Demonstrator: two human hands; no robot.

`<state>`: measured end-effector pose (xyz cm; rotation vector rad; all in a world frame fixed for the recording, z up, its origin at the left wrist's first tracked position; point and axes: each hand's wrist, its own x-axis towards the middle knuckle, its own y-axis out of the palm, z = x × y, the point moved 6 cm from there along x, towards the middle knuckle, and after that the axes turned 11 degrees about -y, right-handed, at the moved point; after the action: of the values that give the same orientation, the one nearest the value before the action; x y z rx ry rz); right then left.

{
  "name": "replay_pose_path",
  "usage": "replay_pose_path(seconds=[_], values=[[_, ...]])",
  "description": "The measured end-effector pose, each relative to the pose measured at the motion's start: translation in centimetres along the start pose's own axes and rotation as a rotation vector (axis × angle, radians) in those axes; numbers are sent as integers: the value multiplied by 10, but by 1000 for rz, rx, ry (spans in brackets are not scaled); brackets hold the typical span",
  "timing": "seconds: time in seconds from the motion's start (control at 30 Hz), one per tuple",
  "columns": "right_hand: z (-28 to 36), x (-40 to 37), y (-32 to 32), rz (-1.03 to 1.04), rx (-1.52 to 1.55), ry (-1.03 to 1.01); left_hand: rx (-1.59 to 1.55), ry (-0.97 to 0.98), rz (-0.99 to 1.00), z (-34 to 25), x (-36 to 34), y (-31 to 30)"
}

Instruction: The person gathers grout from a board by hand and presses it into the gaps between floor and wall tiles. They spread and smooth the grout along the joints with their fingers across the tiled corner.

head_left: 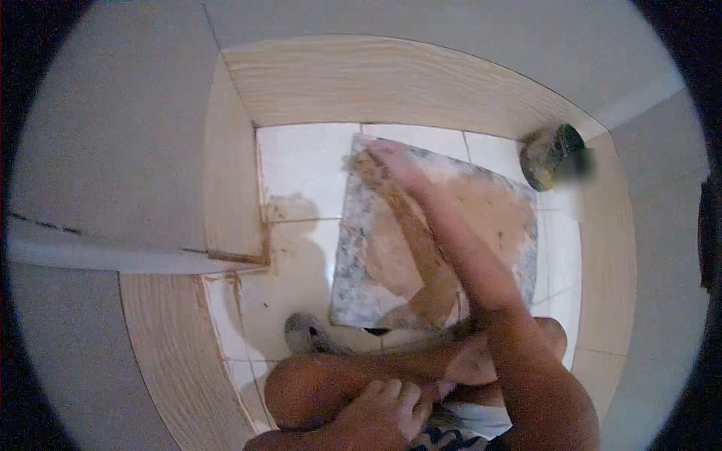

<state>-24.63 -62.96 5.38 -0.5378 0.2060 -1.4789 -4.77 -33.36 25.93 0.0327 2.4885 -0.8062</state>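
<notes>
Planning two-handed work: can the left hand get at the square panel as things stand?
Probably not directly: a bent leg lies between the left hand and the panel.

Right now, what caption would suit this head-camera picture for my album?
Right hand at the far corner of a smeared slab on white floor tiles, left hand by a bent leg.

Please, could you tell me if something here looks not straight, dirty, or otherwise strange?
Yes. The mottled square slab lies askew to the grid of white floor tiles. Brown smears at the picture's left, by the wood-look skirting, stand out against the white.
</notes>
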Motion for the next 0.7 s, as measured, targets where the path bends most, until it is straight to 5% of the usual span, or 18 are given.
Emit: replay_pose_path(seconds=[0.07,0.1,0.13,0.2,0.27,0.37,0.47,0.7], values=[[-17,-47,-61,4,-28,163,34,-5,24,-4,0,10],[-26,-75,-83,25,-64,304,33,46,-143,-5,4,14],[-7,-97,-103,-3,-211,268,32,95,-309,-5,7,17],[1,-139,-133,-28,-363,230,67,107,-318,-1,11,34],[-52,-182,-134,281,-351,335,111,113,-331,0,12,41],[-24,-221,-141,65,-653,143,138,86,-326,2,13,38],[21,-238,-132,51,-770,427,99,42,-377,0,13,33],[39,-244,-89,124,-1051,212,58,-78,-329,-3,8,28]])
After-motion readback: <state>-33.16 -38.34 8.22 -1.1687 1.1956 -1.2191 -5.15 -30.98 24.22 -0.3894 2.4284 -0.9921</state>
